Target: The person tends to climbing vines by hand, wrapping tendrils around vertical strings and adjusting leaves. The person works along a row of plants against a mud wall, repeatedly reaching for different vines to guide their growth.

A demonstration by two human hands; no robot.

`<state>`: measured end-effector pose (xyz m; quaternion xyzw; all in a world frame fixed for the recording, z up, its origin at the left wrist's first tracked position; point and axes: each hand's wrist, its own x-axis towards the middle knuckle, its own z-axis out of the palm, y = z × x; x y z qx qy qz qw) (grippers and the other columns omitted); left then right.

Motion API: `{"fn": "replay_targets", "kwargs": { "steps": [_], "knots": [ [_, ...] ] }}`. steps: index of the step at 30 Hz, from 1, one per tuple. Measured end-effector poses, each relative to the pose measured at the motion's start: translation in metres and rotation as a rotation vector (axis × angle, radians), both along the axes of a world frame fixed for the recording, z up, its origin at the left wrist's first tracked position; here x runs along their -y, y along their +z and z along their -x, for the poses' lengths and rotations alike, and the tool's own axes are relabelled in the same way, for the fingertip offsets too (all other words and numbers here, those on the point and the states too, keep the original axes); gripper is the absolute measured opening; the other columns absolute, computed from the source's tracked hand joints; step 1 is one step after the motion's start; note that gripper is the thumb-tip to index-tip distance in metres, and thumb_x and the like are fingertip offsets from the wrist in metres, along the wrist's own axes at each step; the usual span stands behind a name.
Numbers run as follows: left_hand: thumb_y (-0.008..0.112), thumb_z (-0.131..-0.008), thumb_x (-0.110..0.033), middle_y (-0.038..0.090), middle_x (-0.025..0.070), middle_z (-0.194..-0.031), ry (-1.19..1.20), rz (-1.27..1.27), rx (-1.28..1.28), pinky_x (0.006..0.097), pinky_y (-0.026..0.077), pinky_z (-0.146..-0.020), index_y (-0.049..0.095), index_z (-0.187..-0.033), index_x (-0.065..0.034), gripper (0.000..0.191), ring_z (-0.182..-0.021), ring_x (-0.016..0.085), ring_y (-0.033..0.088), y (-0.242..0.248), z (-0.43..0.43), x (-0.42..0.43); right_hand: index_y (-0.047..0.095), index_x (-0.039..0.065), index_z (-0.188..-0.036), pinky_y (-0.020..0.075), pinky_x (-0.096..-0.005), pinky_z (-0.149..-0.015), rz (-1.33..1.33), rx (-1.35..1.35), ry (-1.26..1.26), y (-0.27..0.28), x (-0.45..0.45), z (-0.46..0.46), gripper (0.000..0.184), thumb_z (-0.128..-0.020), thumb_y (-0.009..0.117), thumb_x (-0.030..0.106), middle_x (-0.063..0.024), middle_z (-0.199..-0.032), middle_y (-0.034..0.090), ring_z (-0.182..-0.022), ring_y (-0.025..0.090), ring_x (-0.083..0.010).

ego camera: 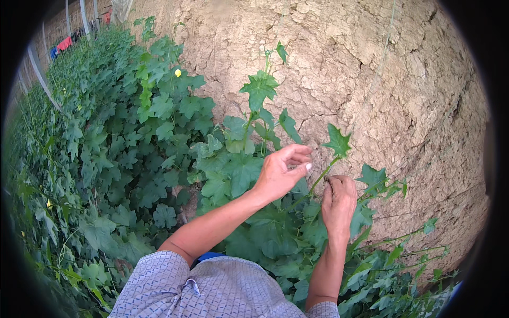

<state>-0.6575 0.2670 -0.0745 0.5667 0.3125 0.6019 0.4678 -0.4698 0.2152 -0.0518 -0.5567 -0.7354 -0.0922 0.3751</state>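
My left hand (284, 167) is raised just left of a green vine stem (324, 174), its fingers curled and thumb tip near the index finger; whether a thin string lies between them is too fine to tell. To the right of the stem, my right hand (340, 198) has its thumb and fingertips pinched together close to it; what they pinch is hidden. A lobed leaf (338, 141) tops this stem. Another upright vine shoot with a broad lobed leaf (259, 88) stands beyond my left hand.
A rough, cracked earthen wall (401, 103) rises in front and to the right, with thin strings running along it. Dense climbing foliage (131, 131) fills the left side, with a yellow flower (177, 73). Pale poles (39, 71) stand at the upper left. More vines (370, 274) spread at the lower right.
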Motion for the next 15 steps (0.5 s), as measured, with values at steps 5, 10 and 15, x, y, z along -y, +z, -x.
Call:
{"fn": "replay_targets", "kwargs": {
  "steps": [5, 10, 15],
  "knots": [
    [0.070, -0.100, -0.007, 0.073, 0.0077, -0.111, 0.389, 0.165, 0.088, 0.0303, 0.061, -0.077, 0.068, -0.123, -0.0010, 0.024, -0.094, 0.014, 0.071, -0.039, 0.077, 0.005, 0.071, -0.002, -0.118, 0.0522, -0.0411, -0.086, -0.338, -0.229, 0.108, 0.006, 0.019, 0.009, 0.035, -0.084, 0.067, -0.011, -0.0183, -0.106, 0.066, -0.098, 0.063, -0.0328],
    [0.071, -0.096, -0.001, 0.076, 0.0083, -0.106, 0.629, 0.002, -0.113, 0.0305, 0.060, -0.080, 0.071, -0.121, 0.0018, 0.025, -0.091, 0.013, 0.071, -0.026, 0.132, -0.028, 0.074, -0.002, -0.108, 0.0552, -0.0369, -0.071, -0.201, -0.362, 0.478, -0.005, 0.044, 0.061, 0.029, -0.081, 0.068, -0.012, -0.0153, -0.095, 0.070, -0.081, 0.067, -0.0282],
    [0.075, -0.093, -0.007, 0.078, 0.0125, -0.108, 0.494, -0.095, -0.359, 0.0328, 0.059, -0.083, 0.070, -0.126, 0.0028, 0.035, -0.093, 0.016, 0.073, 0.022, 0.148, -0.090, 0.074, -0.002, -0.108, 0.0569, -0.0321, -0.074, 0.043, -0.383, 0.489, -0.028, 0.024, 0.121, 0.024, -0.086, 0.068, -0.009, -0.0120, -0.099, 0.072, -0.084, 0.071, -0.0210]
  ]
}}
